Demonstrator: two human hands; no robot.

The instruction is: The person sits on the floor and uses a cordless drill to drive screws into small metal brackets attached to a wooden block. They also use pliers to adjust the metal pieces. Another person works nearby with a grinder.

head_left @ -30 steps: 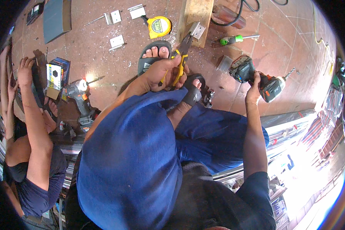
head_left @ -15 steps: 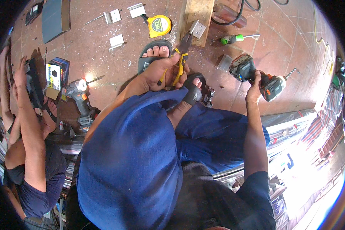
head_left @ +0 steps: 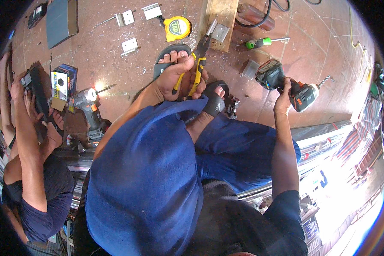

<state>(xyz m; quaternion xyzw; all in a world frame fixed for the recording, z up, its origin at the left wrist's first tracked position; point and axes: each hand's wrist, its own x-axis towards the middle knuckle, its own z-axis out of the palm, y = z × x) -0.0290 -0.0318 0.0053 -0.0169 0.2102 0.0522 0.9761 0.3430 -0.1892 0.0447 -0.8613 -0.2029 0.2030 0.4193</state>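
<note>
Yellow-and-black pliers are gripped in my left hand, its fingers closed around the handles. Their jaws hold the edge of a small metal bracket, which lies over a wooden board. Off to the right, my right hand is wrapped around a cordless drill; the bit points right, away from the board. The drill is held above the floor, apart from the bracket.
Loose metal brackets, a yellow tape measure and a green-handled screwdriver lie on the tiled floor. A second drill stands at left beside a small box. A co-worker's arm is at far left.
The bracket in the pliers has turned on the board, and the pliers have rotated slightly with my left hand. My right hand and drill stay put. The co-worker's arms have shifted.
</note>
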